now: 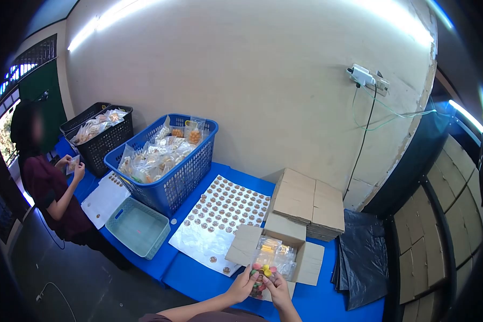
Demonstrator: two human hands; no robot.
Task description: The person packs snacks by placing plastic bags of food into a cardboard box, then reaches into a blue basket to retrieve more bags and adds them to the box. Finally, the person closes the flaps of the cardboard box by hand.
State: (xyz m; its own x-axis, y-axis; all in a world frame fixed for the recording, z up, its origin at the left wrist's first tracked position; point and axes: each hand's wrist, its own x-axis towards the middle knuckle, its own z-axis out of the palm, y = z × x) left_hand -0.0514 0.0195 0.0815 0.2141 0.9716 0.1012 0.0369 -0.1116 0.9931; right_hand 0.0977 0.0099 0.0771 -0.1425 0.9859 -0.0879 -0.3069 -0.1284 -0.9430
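My left hand (242,285) and my right hand (278,291) both grip a clear packet of colourful sweets (266,270), pink, yellow, green and red, one hand on each side. Beneath and behind it stands an open cardboard box (309,262) with its flaps spread. Clear packets (270,246) with yellow-orange contents lie inside the box. To the left of the box is a white sheet of round brown stickers (190,241), with its lower part mostly bare backing. My thumbs rest on the packet's front.
A blue basket (190,163) full of packets stands behind an empty green tray (124,236). A black basket (124,129) is farther left, near a co-worker (45,188) holding a packet. Flattened cartons (306,196) are stacked behind the box; black plastic sheets (362,257) lie right.
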